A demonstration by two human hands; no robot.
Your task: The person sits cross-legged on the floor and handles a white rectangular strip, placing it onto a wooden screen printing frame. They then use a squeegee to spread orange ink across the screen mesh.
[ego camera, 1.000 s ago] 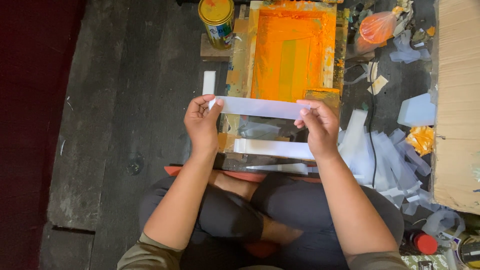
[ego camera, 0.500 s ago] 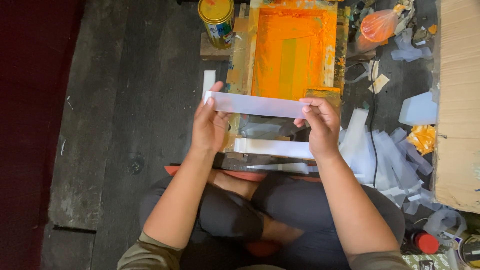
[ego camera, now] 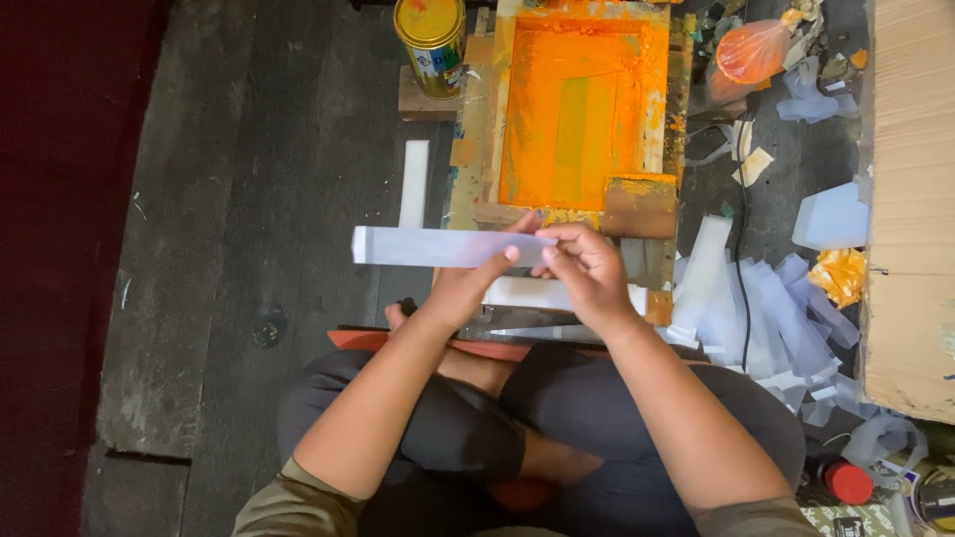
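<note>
Head view: we hold a white strip (ego camera: 448, 247) level above the floor (ego camera: 259, 199), both hands at its right end.

Our left hand (ego camera: 473, 281) pinches the strip from below and our right hand (ego camera: 587, 273) grips its right end; the left end juts free. Beyond it lies an orange-inked screen frame (ego camera: 582, 109), a paint can (ego camera: 431, 35) to its left. More white strips (ego camera: 766, 308) lie heaped at our right, beside a cardboard box (ego camera: 910, 199).

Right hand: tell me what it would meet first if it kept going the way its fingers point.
The right hand points up-left across the pale strip. Straight on, it would probably meet the orange printing frame first, though depth is unclear from overhead.
</note>
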